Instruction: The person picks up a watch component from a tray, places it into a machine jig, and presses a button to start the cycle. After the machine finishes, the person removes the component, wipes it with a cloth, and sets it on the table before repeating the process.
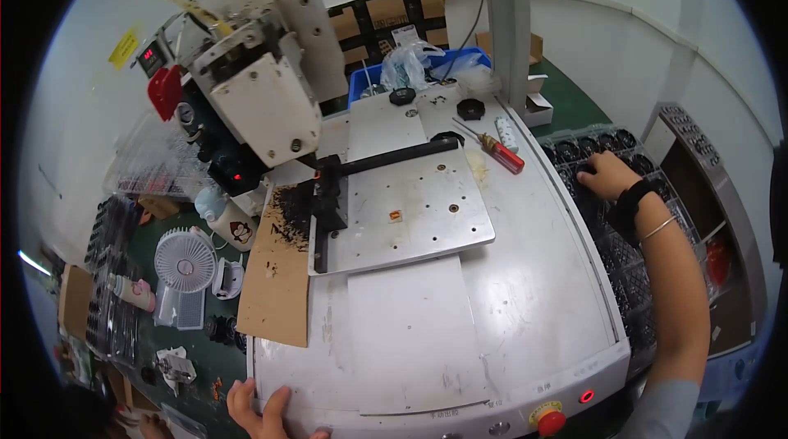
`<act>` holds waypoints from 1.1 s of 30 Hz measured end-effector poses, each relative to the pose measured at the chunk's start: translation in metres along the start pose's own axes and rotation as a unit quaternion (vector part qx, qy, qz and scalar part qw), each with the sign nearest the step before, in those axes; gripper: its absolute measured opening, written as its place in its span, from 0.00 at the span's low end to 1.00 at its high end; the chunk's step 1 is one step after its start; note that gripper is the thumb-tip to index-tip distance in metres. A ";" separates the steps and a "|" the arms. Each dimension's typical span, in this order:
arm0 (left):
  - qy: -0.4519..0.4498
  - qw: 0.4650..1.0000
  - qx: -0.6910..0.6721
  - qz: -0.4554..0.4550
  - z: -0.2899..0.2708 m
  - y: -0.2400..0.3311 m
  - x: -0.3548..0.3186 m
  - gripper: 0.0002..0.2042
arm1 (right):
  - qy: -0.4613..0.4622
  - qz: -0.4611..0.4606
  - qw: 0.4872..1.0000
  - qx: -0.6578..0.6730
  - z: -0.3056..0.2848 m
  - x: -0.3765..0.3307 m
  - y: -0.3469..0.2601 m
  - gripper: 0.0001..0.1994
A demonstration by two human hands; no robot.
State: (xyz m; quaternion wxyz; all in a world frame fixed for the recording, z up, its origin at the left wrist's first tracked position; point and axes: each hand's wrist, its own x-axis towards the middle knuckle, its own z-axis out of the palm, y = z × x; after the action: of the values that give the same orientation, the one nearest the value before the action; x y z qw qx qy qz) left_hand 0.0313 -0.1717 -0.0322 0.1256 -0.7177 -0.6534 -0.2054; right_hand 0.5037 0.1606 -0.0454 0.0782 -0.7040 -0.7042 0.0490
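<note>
Machine head (267, 114) beside metal plate (402, 221), screwdriver (505, 156), left hand (261, 416) spread, right hand (611, 176) at black parts (607, 142), grip unclear

Feed's bright and evenly lit on my end; I can't see the main lamp. Soft glare on the white worktop (546, 283) toward 4 o'clock, bright streak at 9. I get dim, murky detail at 8 o'clock. Wall (657, 53) bends at 2 o'clock, heavy fisheye, black corners. Centre reads sharp; far rim soft.
</note>
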 end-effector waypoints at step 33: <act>-0.035 0.999 -0.003 -0.036 -0.002 -0.003 -0.002 0.30 | -0.061 0.065 0.996 0.029 -0.023 0.023 0.059 0.18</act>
State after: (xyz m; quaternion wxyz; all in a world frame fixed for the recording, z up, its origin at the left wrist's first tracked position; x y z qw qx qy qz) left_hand 0.0281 -0.1739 -0.0311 0.0928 -0.7011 -0.6820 -0.1865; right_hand 0.5657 0.1826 -0.0324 0.0520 -0.7415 -0.6587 0.1167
